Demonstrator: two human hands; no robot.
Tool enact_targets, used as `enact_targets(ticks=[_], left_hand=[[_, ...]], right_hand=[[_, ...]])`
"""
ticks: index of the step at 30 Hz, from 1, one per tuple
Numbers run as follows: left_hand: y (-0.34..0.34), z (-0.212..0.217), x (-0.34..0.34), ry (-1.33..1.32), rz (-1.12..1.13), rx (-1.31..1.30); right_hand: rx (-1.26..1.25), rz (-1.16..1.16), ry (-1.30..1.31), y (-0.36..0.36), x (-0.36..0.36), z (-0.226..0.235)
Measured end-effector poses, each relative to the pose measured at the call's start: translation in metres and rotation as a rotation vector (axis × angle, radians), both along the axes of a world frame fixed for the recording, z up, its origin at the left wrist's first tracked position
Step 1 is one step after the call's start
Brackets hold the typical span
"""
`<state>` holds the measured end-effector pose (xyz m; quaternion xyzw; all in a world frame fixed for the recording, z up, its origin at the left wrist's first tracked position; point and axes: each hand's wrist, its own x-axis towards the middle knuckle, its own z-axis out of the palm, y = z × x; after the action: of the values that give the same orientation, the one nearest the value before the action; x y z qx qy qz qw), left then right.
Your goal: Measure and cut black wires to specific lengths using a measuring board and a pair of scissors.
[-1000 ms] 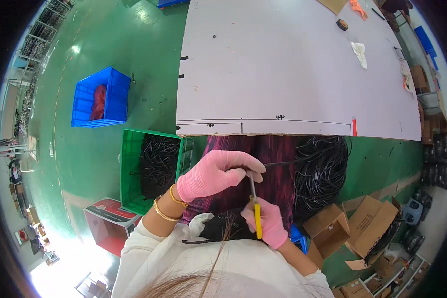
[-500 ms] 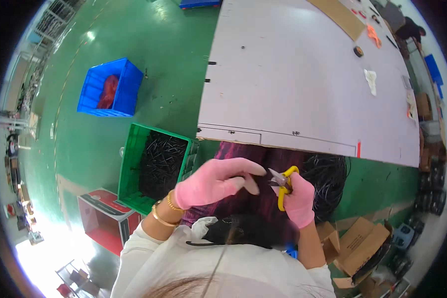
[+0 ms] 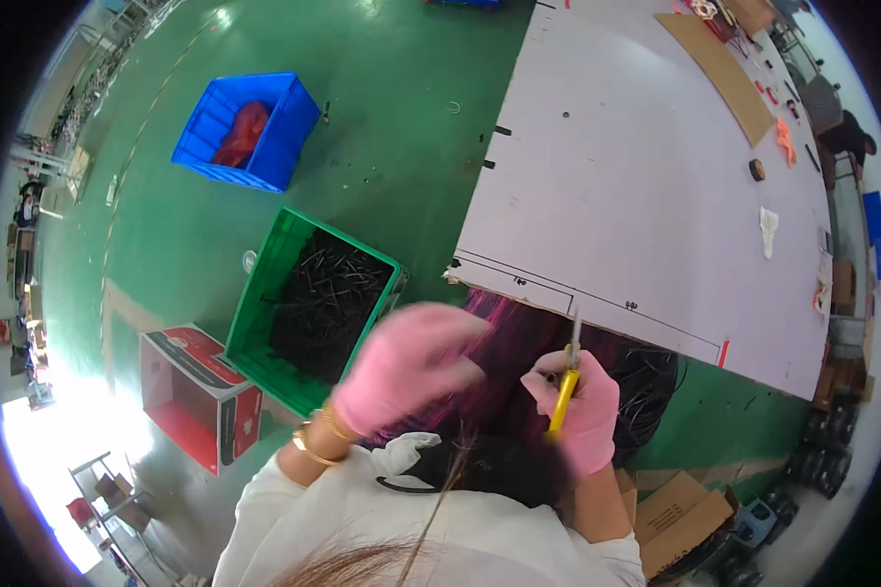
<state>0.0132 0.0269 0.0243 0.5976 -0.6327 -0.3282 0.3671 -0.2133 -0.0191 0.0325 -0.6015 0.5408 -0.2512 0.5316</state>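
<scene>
The right hand [image 3: 587, 416] is wrapped around yellow scissors [image 3: 564, 399]; near a green crate [image 3: 264, 295], the left hand [image 3: 406, 370] blurs, its grip unclear.

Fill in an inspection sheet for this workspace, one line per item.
Surface: white tabletop, with black lines and a red mark drawn along the near edge.
Job's things: yellow-handled scissors; short black pieces in a green crate.
Clutter: on the tabletop, cardboard strip, tape roll, orange item, white scrap.
Hands: pink-gloved right hand grips the scissors; pink-gloved left hand is blurred, contents unclear.
Cables: black cord bundle beside the right hand, partly hidden.
Surroundings: green floor, blue crate containing a red bag, red-and-grey box, cardboard boxes.
</scene>
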Motion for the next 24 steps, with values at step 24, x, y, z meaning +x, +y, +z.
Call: enact_targets(ticks=[24], left_hand=[[-0.041, -0.054, -0.036, -0.271, 0.134, -0.478]], right_hand=[[-0.364, 0.486, 0.47, -0.08, 0.027, -0.001]])
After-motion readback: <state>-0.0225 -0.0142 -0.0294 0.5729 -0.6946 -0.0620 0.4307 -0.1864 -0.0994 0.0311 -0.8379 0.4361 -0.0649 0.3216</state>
